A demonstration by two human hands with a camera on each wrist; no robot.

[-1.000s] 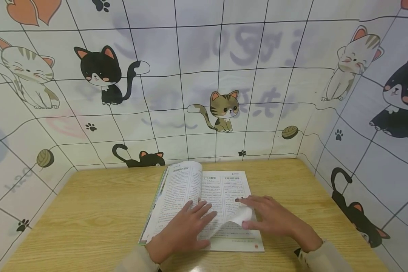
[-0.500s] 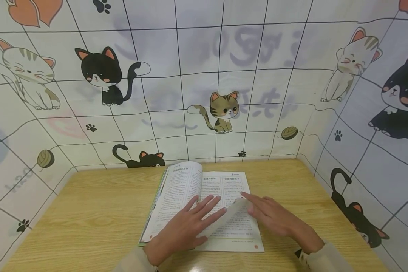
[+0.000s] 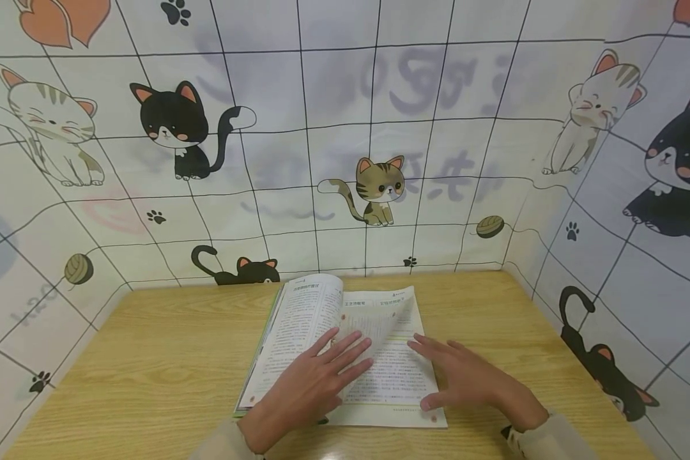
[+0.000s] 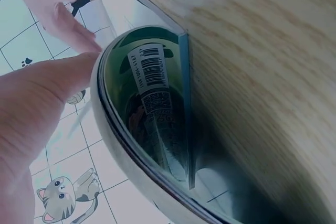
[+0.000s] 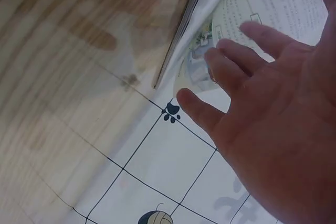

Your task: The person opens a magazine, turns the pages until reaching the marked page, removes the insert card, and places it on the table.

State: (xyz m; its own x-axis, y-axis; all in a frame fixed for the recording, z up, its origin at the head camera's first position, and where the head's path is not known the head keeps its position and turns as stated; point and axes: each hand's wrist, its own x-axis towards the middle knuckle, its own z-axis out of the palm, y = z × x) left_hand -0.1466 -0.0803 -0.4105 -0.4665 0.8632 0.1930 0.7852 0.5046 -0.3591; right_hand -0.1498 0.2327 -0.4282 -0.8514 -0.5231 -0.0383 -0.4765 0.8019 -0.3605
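Note:
An open magazine [image 3: 393,383] lies on the table in the head view, its left-hand pages bulging up near the spine. One thin leaf [image 3: 370,322] on the right side is lifted, its free edge slanting from the upper right down to the left hand. My left hand [image 3: 316,380] rests over the middle of the magazine with straight, spread fingers. Over the right edge is my right hand [image 3: 466,380], thumb apart from the fingers and nothing gripped. The right wrist view shows that hand's extended fingers [image 5: 228,72] beside printed pages. A barcode [image 4: 152,72] shows on the curved cover in the left wrist view.
The wooden table [image 3: 167,358] stretches around the magazine on both sides. Behind it and along the sides stand walls [image 3: 276,153] covered with a grid and cartoon cats.
The leaf's lower right corner has been raised from near the right hand and swung up and leftward. My right hand has let it go, and its thumb has spread. The left hand stays over the middle.

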